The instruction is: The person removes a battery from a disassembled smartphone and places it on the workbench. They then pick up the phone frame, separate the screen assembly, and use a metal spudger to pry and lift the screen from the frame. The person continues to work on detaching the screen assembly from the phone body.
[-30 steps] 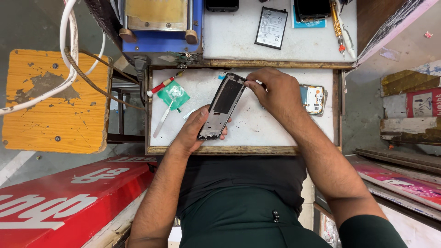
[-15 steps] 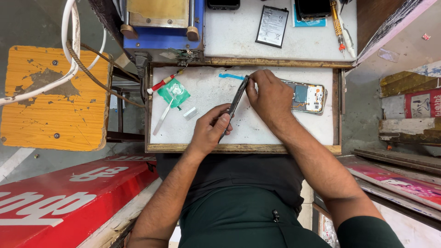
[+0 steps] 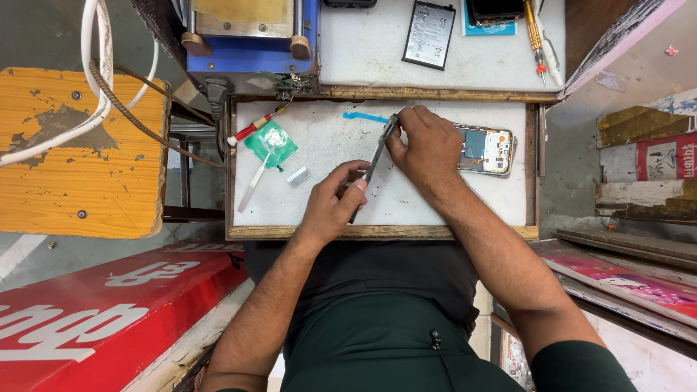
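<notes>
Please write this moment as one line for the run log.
left hand: grips phone panel lower end | right hand: grips upper end | panel: edge-on above white tray | opened phone: beside right hand

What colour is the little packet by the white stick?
Green, the packet on the white tray; head view shows it.

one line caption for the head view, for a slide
Both hands, left hand and right hand, hold a phone screen panel edge-on over a white work tray.

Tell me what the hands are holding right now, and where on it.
Both hold a thin phone panel turned edge-on: left hand grips its near end, right hand its far end.
</notes>
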A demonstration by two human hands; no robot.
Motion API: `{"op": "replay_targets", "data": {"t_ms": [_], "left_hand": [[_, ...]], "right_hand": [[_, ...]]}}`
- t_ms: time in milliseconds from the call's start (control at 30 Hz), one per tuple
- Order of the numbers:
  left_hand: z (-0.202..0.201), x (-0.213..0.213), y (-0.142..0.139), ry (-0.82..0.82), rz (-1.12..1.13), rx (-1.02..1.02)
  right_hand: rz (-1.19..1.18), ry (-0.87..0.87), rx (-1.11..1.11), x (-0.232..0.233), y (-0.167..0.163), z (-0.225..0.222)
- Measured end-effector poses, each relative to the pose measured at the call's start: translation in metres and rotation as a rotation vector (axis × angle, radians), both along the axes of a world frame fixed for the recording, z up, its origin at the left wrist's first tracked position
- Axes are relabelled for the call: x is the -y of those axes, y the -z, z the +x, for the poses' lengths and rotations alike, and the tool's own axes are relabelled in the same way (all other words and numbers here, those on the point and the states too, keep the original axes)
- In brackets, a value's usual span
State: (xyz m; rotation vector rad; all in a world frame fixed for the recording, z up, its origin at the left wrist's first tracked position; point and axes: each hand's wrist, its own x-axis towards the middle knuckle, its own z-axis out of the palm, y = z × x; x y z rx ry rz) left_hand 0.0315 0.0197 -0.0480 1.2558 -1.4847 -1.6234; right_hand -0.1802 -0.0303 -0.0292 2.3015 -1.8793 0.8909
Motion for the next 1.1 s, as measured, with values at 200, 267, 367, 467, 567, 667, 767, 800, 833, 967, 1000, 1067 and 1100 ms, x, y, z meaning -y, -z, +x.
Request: {"op": "replay_targets", "data": {"t_ms": [200, 267, 367, 467, 567, 667, 767, 800, 833, 967, 1000, 1067, 1100], "left_hand": [[0.023, 0.007, 0.006, 0.058, 0.18, -0.378], [0.033, 0.012, 0.008, 0.122, 0.233, -0.57], [0.039, 0.019, 0.01, 0.131, 0.344, -0.739], [0.039, 0.02, 0.012, 0.136, 0.404, -0.768], [0.04, 0.021, 0.012, 0.133, 0.422, -0.768], [0.04, 0.021, 0.012, 0.141, 0.421, -0.775], [0.041, 0.021, 0.011, 0.157, 0.406, -0.781], [0.041, 0.02, 0.011, 0.162, 0.4, -0.783], [0.04, 0.02, 0.011, 0.157, 0.399, -0.773], [0.038, 0.017, 0.013, 0.147, 0.35, -0.728], [0.038, 0.017, 0.013, 0.148, 0.329, -0.715], [0.036, 0.014, 0.014, 0.155, 0.25, -0.683], [0.035, 0.013, 0.015, 0.159, 0.21, -0.667]], "right_hand": [[0.18, 0.014, 0.061, -0.01, -0.008, -0.001], [0.235, -0.017, -0.005, -0.014, -0.014, -0.004], [0.275, -0.038, 0.027, -0.016, -0.022, -0.007], [0.329, -0.017, 0.106, -0.018, -0.031, -0.01], [0.311, -0.015, 0.136, -0.016, -0.038, -0.01], [0.24, -0.062, 0.184, -0.014, -0.043, -0.009], [0.243, -0.099, 0.21, -0.01, -0.045, -0.009], [0.238, -0.105, 0.211, -0.01, -0.046, -0.008], [0.233, -0.112, 0.212, -0.01, -0.046, -0.008], [0.219, -0.09, 0.155, -0.009, -0.046, -0.006], [0.216, -0.078, 0.136, -0.009, -0.046, -0.006], [0.21, -0.051, 0.098, -0.011, -0.045, -0.004], [0.199, -0.048, 0.081, -0.011, -0.045, -0.002]]}}
